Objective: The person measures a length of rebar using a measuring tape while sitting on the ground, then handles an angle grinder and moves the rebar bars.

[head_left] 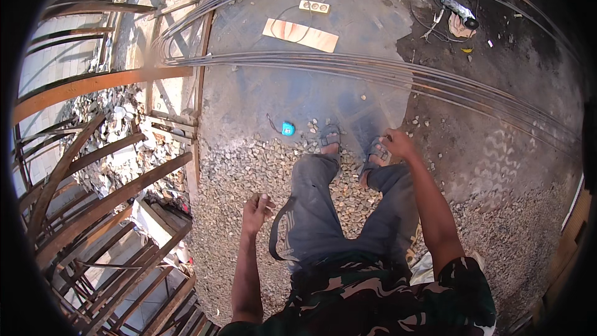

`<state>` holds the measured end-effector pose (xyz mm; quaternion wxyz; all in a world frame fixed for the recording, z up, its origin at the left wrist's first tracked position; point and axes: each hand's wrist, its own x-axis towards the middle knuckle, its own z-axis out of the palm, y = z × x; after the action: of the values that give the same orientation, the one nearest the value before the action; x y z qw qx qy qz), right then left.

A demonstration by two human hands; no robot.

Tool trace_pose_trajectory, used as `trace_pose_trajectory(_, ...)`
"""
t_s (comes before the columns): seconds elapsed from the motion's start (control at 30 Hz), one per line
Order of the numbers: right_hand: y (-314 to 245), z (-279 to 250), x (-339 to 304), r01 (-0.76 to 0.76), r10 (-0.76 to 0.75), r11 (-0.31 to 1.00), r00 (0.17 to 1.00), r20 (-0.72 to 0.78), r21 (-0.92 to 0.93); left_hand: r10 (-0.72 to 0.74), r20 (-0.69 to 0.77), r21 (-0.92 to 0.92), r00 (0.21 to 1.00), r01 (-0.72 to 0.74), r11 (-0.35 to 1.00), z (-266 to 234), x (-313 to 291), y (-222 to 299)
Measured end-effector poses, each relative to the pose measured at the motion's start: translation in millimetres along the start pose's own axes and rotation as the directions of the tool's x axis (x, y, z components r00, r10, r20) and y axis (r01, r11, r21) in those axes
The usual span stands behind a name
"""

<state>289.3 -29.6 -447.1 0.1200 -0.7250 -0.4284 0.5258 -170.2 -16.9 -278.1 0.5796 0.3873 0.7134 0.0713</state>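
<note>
My left hand hangs over the gravel beside my left leg. Its fingers are loosely bent, the thumb stands apart, and nothing shows in it. Near a black strap hanging at my left thigh, that hand stays clear of it. My right hand is in front of my right knee, above my sandalled foot, with bent fingers and nothing visible in them. Ahead of my feet, a turquoise tape measure with a dark wrist cord lies on the grey ground, apart from both hands.
Long thin steel bars cross the ground ahead; more curve behind them. Between lie a wooden board and a white socket strip. A power tool with a cable lies far right. Timber beams and rubble fill the left.
</note>
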Motion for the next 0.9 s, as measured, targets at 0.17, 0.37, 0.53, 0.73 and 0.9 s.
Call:
trace_pose_trajectory(0.17,103,104,178,-0.083,0.080,0.995,0.995,-0.063,-0.047,0.283,-0.167,0.347,0.944,-0.212,0.913,43,245,-145)
trace_pose_trajectory(0.37,103,193,287,-0.217,0.113,0.969,0.812,-0.573,-0.116,0.361,-0.272,0.675,0.892,-0.091,0.732,91,485,-247)
trace_pose_trajectory(0.53,85,261,261,0.120,-0.127,0.983,0.991,-0.041,-0.140,0.195,-0.281,0.628,0.940,0.027,0.777,118,503,-279)
trace_pose_trajectory(0.73,62,239,254,0.183,-0.167,0.977,0.977,-0.136,0.110,0.409,-0.190,0.424,0.892,-0.302,0.854,132,494,-186)
trace_pose_trajectory(0.9,70,237,251,0.285,-0.265,0.929,0.958,-0.113,0.236,0.401,0.222,-0.047,0.889,-0.401,0.915,232,476,-88)
